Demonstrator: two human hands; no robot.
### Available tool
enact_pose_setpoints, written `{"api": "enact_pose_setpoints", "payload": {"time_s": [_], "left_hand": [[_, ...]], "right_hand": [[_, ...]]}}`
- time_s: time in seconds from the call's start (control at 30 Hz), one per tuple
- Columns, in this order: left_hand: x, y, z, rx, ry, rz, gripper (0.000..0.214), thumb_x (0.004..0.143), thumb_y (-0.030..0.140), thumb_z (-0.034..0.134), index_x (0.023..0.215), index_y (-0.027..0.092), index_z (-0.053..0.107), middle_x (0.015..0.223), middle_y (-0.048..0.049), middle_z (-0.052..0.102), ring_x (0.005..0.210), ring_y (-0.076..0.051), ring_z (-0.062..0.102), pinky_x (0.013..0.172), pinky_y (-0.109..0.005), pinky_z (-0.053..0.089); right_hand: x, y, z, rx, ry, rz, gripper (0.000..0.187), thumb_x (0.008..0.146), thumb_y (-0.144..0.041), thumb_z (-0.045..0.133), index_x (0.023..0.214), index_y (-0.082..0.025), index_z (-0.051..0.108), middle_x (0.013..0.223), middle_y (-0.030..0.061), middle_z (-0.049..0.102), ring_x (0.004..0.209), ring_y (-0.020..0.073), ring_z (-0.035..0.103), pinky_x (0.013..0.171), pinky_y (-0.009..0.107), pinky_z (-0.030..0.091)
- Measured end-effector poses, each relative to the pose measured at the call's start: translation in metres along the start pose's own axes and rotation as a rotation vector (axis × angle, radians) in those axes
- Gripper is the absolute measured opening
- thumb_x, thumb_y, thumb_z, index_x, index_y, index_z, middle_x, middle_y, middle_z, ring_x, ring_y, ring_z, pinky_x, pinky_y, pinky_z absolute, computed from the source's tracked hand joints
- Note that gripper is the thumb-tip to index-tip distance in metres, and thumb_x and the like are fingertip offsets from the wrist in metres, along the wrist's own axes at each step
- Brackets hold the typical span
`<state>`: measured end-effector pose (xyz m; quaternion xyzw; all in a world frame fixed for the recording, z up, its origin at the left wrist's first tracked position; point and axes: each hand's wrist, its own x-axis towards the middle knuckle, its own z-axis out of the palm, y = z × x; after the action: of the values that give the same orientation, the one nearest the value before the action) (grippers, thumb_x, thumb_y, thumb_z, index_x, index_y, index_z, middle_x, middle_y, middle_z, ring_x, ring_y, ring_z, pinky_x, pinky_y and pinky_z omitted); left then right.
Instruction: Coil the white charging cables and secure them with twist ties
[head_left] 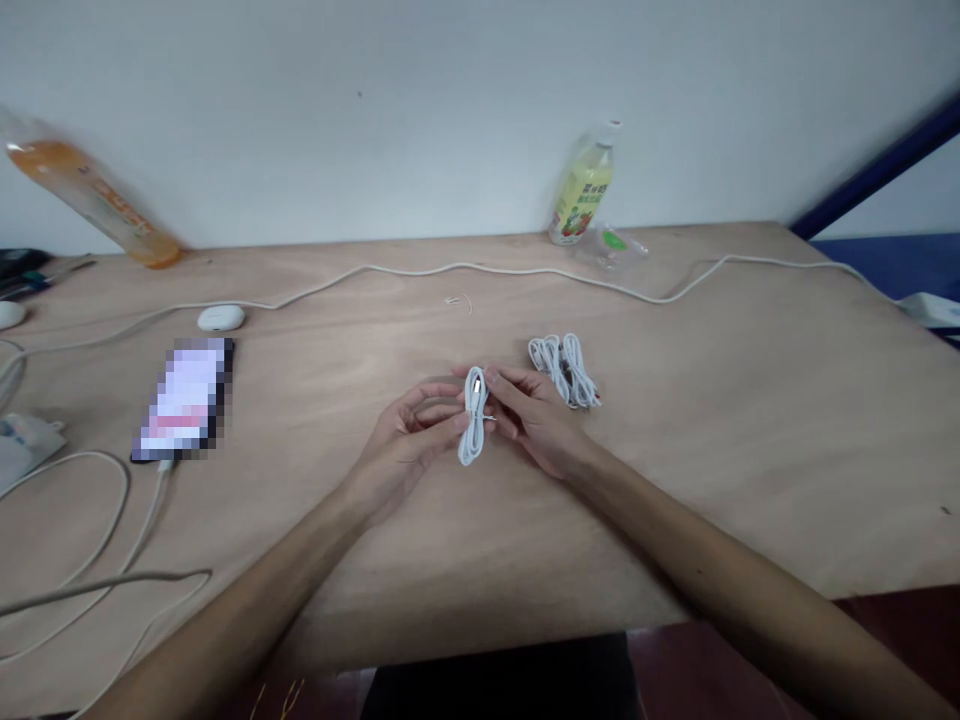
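A coiled white USB cable is held upright above the table between both hands. A thin tie circles its middle, and a metal plug shows near the top of the coil. My left hand grips the coil from the left, thumb at the tie. From the right, my right hand pinches the coil's upper part; some fingertips are hidden behind it. Just beyond my right hand lie more coiled white cables in bundles on the table.
The wooden table bears a phone with a cord, a white earbud case and loose cords at left. Near the wall are an orange drink bottle, a yellow-green bottle and clear plastic. A white cord crosses the back.
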<state>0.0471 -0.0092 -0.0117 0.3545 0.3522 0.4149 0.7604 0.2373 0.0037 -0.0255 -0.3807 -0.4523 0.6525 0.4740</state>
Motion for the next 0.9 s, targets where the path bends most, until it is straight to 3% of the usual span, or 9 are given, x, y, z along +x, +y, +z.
{"api": "enact_pose_setpoints", "payload": {"time_s": [0.13, 0.27, 0.43, 0.6, 0.9], "left_hand": [[-0.0003, -0.0004, 0.0008, 0.015, 0.000, 0.008, 0.042, 0.077, 0.024, 0.101, 0.109, 0.017, 0.074, 0.097, -0.0052, 0.087, 0.093, -0.025, 0.086, 0.096, -0.038, 0.064], [-0.0005, -0.0008, 0.0010, 0.024, 0.028, 0.028, 0.040, 0.076, 0.021, 0.100, 0.106, 0.018, 0.074, 0.095, -0.0040, 0.086, 0.094, -0.024, 0.085, 0.094, -0.035, 0.062], [-0.0019, 0.0008, 0.0012, 0.039, 0.068, 0.053, 0.034, 0.078, 0.019, 0.098, 0.104, 0.017, 0.077, 0.096, -0.0048, 0.085, 0.095, -0.022, 0.083, 0.091, -0.032, 0.061], [-0.0015, 0.0018, 0.0029, 0.025, 0.065, 0.038, 0.033, 0.076, 0.021, 0.100, 0.102, 0.017, 0.079, 0.095, -0.0042, 0.085, 0.094, -0.021, 0.083, 0.090, -0.030, 0.062], [-0.0025, 0.0018, 0.0020, 0.038, 0.037, 0.044, 0.033, 0.079, 0.023, 0.098, 0.104, 0.017, 0.078, 0.100, -0.0074, 0.087, 0.097, -0.024, 0.084, 0.094, -0.036, 0.062]], "right_hand": [[-0.0003, -0.0003, 0.0000, -0.025, 0.005, 0.001, 0.048, 0.090, -0.066, 0.081, 0.093, -0.019, 0.085, 0.059, -0.0062, 0.052, 0.047, 0.0061, 0.023, 0.045, 0.026, 0.016], [0.0001, -0.0010, 0.0013, -0.016, -0.013, -0.005, 0.054, 0.091, -0.072, 0.078, 0.079, -0.020, 0.077, 0.052, -0.0073, 0.050, 0.042, 0.0057, 0.028, 0.044, 0.026, 0.018], [0.0000, -0.0013, 0.0023, 0.016, -0.031, 0.003, 0.049, 0.090, -0.069, 0.079, 0.082, -0.021, 0.075, 0.048, -0.0082, 0.052, 0.043, 0.0073, 0.036, 0.049, 0.026, 0.028], [0.0002, -0.0013, 0.0021, 0.021, -0.026, 0.026, 0.044, 0.088, -0.063, 0.084, 0.095, -0.020, 0.080, 0.054, -0.0078, 0.057, 0.044, 0.0066, 0.036, 0.047, 0.025, 0.024], [0.0004, -0.0001, 0.0011, 0.050, -0.014, 0.040, 0.044, 0.086, -0.063, 0.086, 0.092, -0.020, 0.079, 0.060, -0.0064, 0.060, 0.045, 0.0060, 0.037, 0.046, 0.024, 0.026]]}}
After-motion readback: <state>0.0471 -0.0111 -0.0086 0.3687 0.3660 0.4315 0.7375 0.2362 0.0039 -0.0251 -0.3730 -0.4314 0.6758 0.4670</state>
